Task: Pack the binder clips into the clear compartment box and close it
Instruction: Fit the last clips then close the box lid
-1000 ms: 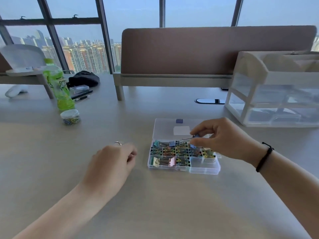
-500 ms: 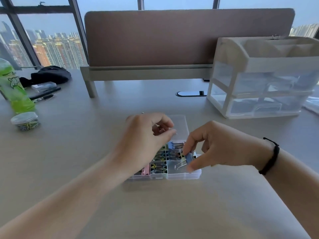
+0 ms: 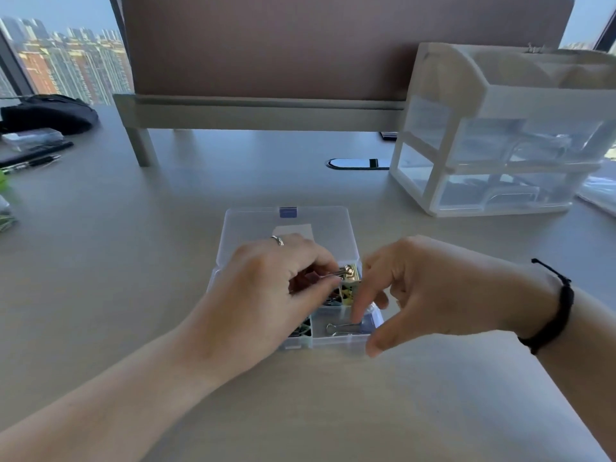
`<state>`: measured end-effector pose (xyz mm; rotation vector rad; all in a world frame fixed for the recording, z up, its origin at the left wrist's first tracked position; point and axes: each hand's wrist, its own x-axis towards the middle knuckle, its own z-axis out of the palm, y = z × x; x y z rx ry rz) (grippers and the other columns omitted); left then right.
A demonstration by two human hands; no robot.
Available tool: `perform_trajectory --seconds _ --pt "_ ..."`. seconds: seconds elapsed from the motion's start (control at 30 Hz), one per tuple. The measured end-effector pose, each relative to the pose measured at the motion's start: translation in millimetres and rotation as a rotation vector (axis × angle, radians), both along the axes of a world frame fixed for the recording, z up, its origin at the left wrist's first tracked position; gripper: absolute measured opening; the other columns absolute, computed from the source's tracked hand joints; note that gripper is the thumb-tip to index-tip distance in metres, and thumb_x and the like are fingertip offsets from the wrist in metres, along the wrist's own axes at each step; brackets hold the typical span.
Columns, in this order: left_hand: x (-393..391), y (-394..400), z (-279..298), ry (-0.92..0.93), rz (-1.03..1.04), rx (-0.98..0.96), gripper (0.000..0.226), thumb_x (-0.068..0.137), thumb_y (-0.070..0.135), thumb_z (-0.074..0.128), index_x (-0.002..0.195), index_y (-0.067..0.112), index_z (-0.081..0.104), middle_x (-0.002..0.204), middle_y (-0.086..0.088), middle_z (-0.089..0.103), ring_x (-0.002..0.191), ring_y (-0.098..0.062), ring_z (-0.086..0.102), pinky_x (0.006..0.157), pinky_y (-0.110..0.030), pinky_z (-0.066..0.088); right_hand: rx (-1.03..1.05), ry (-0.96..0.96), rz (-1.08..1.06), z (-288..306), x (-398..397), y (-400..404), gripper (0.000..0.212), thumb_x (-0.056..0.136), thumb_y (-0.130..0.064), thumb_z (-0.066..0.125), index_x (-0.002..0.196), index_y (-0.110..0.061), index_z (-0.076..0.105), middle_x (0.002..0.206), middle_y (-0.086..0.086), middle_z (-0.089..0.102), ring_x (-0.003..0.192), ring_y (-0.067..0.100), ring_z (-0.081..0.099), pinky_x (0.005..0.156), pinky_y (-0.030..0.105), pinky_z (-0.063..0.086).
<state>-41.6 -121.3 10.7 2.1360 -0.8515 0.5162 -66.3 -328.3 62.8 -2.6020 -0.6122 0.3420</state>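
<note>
Mid-frame on the desk point(image 3: 133, 261) sits the clear compartment box point(image 3: 346, 340), lid point(image 3: 253, 235) flung back, left hand point(image 3: 263, 295) over it pinching a gold binder clip point(image 3: 350, 273), right hand point(image 3: 433, 291) loose-fingered, forefinger touching a blue binder clip point(image 3: 365, 325) in the lower-right compartment.

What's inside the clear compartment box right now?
The clear compartment box holds coloured binder clips; a blue clip lies in the near right compartment. The left hand covers the left compartments.
</note>
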Motion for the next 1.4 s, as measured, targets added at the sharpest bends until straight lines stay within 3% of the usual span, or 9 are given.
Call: perform_trajectory --seconds 0.13,0.27,0.37,0.5,0.6,0.83,1.03,1.13,1.4 --pt "1 0 0 0.007 0.0 -0.029 0.009 0.082 0.022 0.08 0.088 0.024 0.075 0.077 0.013 0.069 0.073 -0.004 0.065 0.066 -0.026 0.051 -0.009 0.016 0.018 -1 1 1 0.022 0.067 -0.053 0.081 0.078 -0.034 0.077 0.068 0.003 0.055 0.052 0.005 0.044 0.049 0.016 0.033" --pt "1 1 0 0.079 0.02 -0.108 0.01 0.081 0.023 0.08 0.089 0.025 0.076 0.077 0.017 0.07 0.074 -0.001 0.068 0.068 -0.02 0.054 0.246 -0.086 -0.118 -4 5 3 0.027 0.068 -0.055 0.075 0.078 -0.03 0.075 0.056 -0.006 0.052 0.046 0.004 0.038 0.045 0.015 0.031" --pt "0 1 3 0.119 0.039 -0.162 0.01 0.08 0.021 0.08 0.088 0.024 0.076 0.075 0.018 0.07 0.069 0.001 0.068 0.061 -0.011 0.05 0.317 -0.086 -0.138 -11 6 8 0.012 0.081 -0.039 0.074 0.092 -0.034 0.071 0.068 -0.009 0.065 0.048 0.003 0.046 0.048 0.015 0.037" --pt "0 0 4 0.153 0.056 -0.213 0.01 0.081 0.019 0.08 0.088 0.024 0.076 0.076 0.015 0.071 0.062 -0.001 0.067 0.056 -0.008 0.048 0.316 -0.001 -0.089 -15 3 10 0.022 0.089 -0.016 0.068 0.102 -0.035 0.065 0.071 -0.007 0.066 0.057 0.016 0.055 0.06 0.035 0.051" --pt "2 1 3 0.185 0.086 -0.254 0.01 0.081 0.022 0.079 0.089 0.026 0.075 0.077 0.015 0.07 0.063 -0.006 0.067 0.059 -0.01 0.049 0.357 0.024 -0.083 -15 3 10 0.034 0.09 -0.003 0.062 0.109 -0.031 0.064 0.093 -0.008 0.071 0.08 0.03 0.068 0.078 0.054 0.055" --pt "6 2 4 0.178 0.121 -0.329 0.009 0.082 0.022 0.077 0.09 0.024 0.074 0.075 0.013 0.071 0.064 -0.005 0.067 0.062 -0.011 0.048 0.468 0.076 -0.084 -16 1 15 0.043 0.079 0.006 0.075 0.104 -0.027 0.063 0.096 0.0 0.07 0.077 0.028 0.07 0.075 0.038 0.06" --pt "4 2 4 0.162 0.11 -0.332 0.01 0.082 0.023 0.078 0.091 0.022 0.074 0.076 0.012 0.071 0.067 -0.006 0.068 0.063 -0.012 0.049 0.387 0.006 -0.089 -15 0 18 0.021 0.077 -0.004 0.08 0.088 -0.019 0.071 0.082 -0.002 0.074 0.07 0.011 0.069 0.069 0.018 0.055" --pt "3 2 5 0.152 0.105 -0.323 0.011 0.082 0.023 0.078 0.092 0.021 0.074 0.077 0.012 0.071 0.069 -0.006 0.068 0.064 -0.011 0.05 0.31 -0.061 -0.08 -15 -3 20 0.013 0.077 -0.016 0.082 0.084 -0.025 0.076 0.075 -0.012 0.073 0.061 -0.001 0.064 0.061 0.007 0.045" --pt "3 2 5 0.122 0.112 -0.312 0.011 0.082 0.023 0.078 0.093 0.021 0.074 0.078 0.013 0.071 0.071 -0.004 0.068 0.065 -0.012 0.051 0.308 -0.166 -0.048 -24 -2 24 0.008 0.076 -0.02 0.083 0.078 -0.027 0.08 0.073 -0.016 0.071 0.064 0.002 0.065 0.061 0.007 0.044"
